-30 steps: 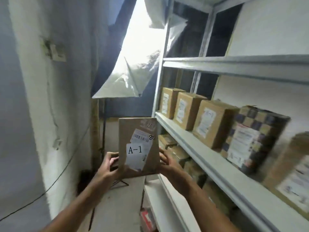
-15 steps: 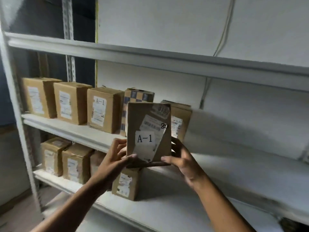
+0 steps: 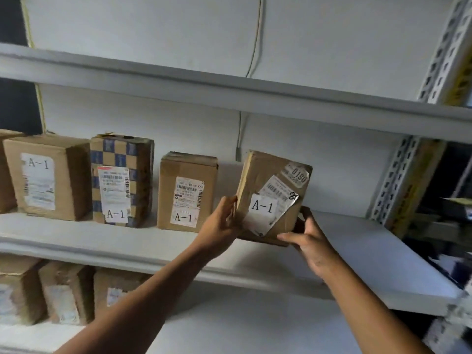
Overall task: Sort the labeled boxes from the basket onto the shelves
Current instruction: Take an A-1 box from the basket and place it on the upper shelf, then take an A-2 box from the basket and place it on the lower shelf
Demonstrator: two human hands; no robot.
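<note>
I hold a brown cardboard box (image 3: 274, 185) labeled A-1 between both hands, tilted to the right, just over the middle shelf (image 3: 357, 254). My left hand (image 3: 222, 226) grips its left side and my right hand (image 3: 309, 238) grips its lower right corner. To its left on the same shelf stand three A-1 boxes: a plain brown one (image 3: 187, 190), a blue-checkered one (image 3: 120, 180) and a bigger brown one (image 3: 46, 175). The basket is out of view.
An upper shelf (image 3: 229, 95) runs above. Several brown boxes (image 3: 66, 295) stand on the lower shelf (image 3: 229, 328). A perforated metal upright (image 3: 398, 180) bounds the shelf on the right. A thin cable (image 3: 252, 60) hangs down the white back wall.
I turned from the aisle to face the shelves. Both hands carried the A-1 box rightward, past the row of boxes, to the bare stretch of the middle shelf, where it now tilts.
</note>
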